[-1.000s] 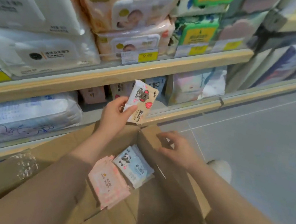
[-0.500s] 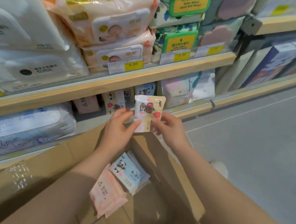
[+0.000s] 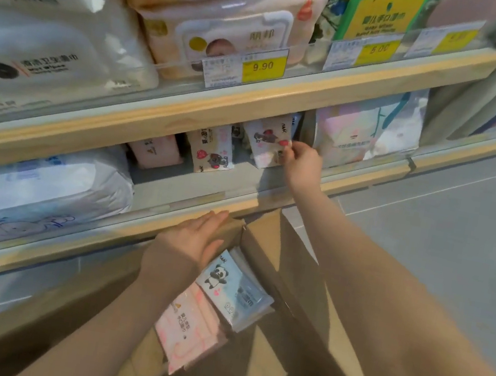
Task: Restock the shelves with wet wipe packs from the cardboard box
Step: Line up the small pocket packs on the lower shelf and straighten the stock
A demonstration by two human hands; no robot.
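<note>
Shop aisle, grey floor (image 3: 446,238) to the right, wooden-edged shelves stacked with wipes to the left and far side. Far up on the lower shelf (image 3: 176,183), right hand (image 3: 301,163) pinching a small cream wet wipe pack (image 3: 268,145) by its right edge, thumb and fingers curled on it, pack tilted and pushed in among the others. Just left of it, a matching pack with a red heart (image 3: 212,151); further left, a pink pack (image 3: 156,152). Nearer, left hand (image 3: 199,238) lying flat with straight fingers on the far rim of the cardboard box (image 3: 287,259), holding nothing, seemingly steadying it. Inside the box, a blue panda pack (image 3: 233,289) and, nearer, a pink pack with red lettering (image 3: 189,325) awaiting their turn. To finish the step well: probably best to slide the held pack back until level with its neighbour, front face outward and upright, then let go only once it stands without leaning; worth keeping like prints together. Readable writing: yellow price tag (image 3: 263,67) on the upper shelf edge showing "9.90"; another tag (image 3: 379,49) to the right reading something like "5.0", last digit blurred. Chinese lettering on the large white pack (image 3: 41,67) at far left and on the green label (image 3: 384,17), too soft to make out.
</note>
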